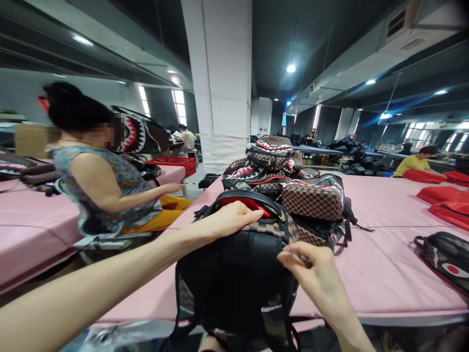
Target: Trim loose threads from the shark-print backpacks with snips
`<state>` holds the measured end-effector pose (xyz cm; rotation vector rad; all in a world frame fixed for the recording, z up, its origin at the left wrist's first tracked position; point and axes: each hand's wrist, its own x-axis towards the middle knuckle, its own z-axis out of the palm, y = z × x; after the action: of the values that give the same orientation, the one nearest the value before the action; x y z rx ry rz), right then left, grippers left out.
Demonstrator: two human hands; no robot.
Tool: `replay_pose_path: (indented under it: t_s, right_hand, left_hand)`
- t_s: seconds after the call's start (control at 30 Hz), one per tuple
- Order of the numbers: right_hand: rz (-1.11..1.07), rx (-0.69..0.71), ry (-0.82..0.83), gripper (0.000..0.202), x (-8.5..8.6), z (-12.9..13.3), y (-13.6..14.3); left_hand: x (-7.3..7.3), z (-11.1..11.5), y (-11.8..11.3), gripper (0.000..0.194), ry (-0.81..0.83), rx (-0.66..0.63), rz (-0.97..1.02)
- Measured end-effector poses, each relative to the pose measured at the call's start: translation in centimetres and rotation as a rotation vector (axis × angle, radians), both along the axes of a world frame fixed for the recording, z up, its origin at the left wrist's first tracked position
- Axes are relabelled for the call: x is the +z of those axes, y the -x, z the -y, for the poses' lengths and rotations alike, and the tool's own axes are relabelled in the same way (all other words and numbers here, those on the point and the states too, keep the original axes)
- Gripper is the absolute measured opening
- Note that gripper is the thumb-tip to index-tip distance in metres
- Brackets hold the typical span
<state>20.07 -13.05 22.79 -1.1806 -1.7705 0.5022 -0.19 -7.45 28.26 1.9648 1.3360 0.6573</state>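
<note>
A backpack [238,278] stands upright in front of me, its black padded back panel and straps facing me. Brown checked fabric shows along its top, and the half-open zip reveals a red lining [252,205]. My left hand [234,219] is closed over the near rim of the opening, with some fingers hidden. A gold-coloured zip slider [281,216] sits at the right end of the opening. My right hand [313,266] is pinched beside the bag's upper right edge; what lies between its fingertips is hidden.
Several checked shark-mouth backpacks [311,195] are piled behind on the pink table [381,264]. A dark pouch-like bag [445,261] lies right, with red fabric pieces [445,205] beyond. A seated person [106,171] is at left. A white pillar [225,88] rises behind the table.
</note>
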Motion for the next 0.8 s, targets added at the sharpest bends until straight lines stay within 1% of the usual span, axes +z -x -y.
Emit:
replay_pose_path:
  t_s: [0.07, 0.13, 0.2, 0.27, 0.3, 0.33, 0.4, 0.43, 0.47, 0.5, 0.57, 0.6, 0.63, 0.7, 0.73, 0.77, 0.8]
  right_hand:
    - [-0.041, 0.041, 0.080, 0.027, 0.0, 0.4, 0.8]
    - [-0.161, 0.140, 0.207, 0.022, -0.4, 0.8, 1.8]
    - [-0.346, 0.263, 0.353, 0.021, -1.1, 1.0, 2.8]
    - [-0.552, 0.327, 0.442, 0.027, -2.0, 1.0, 3.3]
    - [-0.641, 0.345, 0.471, 0.031, -2.5, 0.8, 3.3]
    - [-0.708, 0.362, 0.495, 0.034, -2.9, 0.5, 3.1]
    - [-0.765, 0.402, 0.538, 0.039, -3.6, -0.5, 2.1]
    - [-0.770, 0.416, 0.556, 0.039, -3.8, -1.1, 1.5]
    - [-0.771, 0.420, 0.566, 0.037, -3.9, -1.7, 0.9]
    - [-0.773, 0.415, 0.567, 0.035, -4.1, -2.3, 0.3]
    - [-0.780, 0.390, 0.550, 0.030, -4.3, -3.3, -0.6]
    - [-0.780, 0.383, 0.538, 0.028, -4.5, -3.6, -0.8]
    - [-0.774, 0.383, 0.530, 0.027, -4.6, -3.9, -0.9]
    - [-0.743, 0.398, 0.529, 0.028, -4.7, -4.2, -0.8]
    - [-0.722, 0.407, 0.532, 0.031, -4.6, -4.2, -0.6]
    - [-0.701, 0.414, 0.535, 0.035, -4.6, -4.2, -0.4]
    - [-0.685, 0.414, 0.535, 0.038, -4.6, -4.0, -0.2]
  left_hand:
    - [-0.1, 0.1, 0.1, 0.058, -0.010, -0.004, 0.038]
    - [-0.3, 0.1, 0.0, 0.055, -0.033, -0.014, 0.058]
    - [-0.4, 0.2, -0.1, 0.053, -0.079, -0.007, 0.035]
    - [-0.1, 0.6, 0.1, 0.050, -0.170, 0.025, 0.003]
    - [0.2, 0.9, 0.4, 0.048, -0.241, 0.041, -0.007]
    - [0.5, 1.5, 1.0, 0.045, -0.332, 0.050, -0.004]
    - [1.0, 3.1, 2.9, 0.036, -0.498, 0.021, 0.041]
    - [1.0, 4.2, 4.2, 0.034, -0.540, 0.017, 0.090]
    - [0.6, 5.3, 5.7, 0.033, -0.546, 0.041, 0.155]
    - [-0.2, 6.5, 7.2, 0.034, -0.513, 0.096, 0.217]
    - [-2.6, 8.8, 9.6, 0.043, -0.337, 0.227, 0.283]
    - [-4.1, 9.9, 10.4, 0.047, -0.228, 0.260, 0.272]
    - [-5.6, 10.8, 10.7, 0.051, -0.108, 0.247, 0.257]
    - [-8.0, 12.1, 10.0, 0.053, 0.035, 0.198, 0.287]
    - [-8.8, 12.4, 9.0, 0.053, 0.069, 0.168, 0.342]
    - [-9.1, 12.5, 7.9, 0.053, 0.088, 0.143, 0.423]
    - [-9.2, 12.3, 6.6, 0.055, 0.119, 0.114, 0.525]
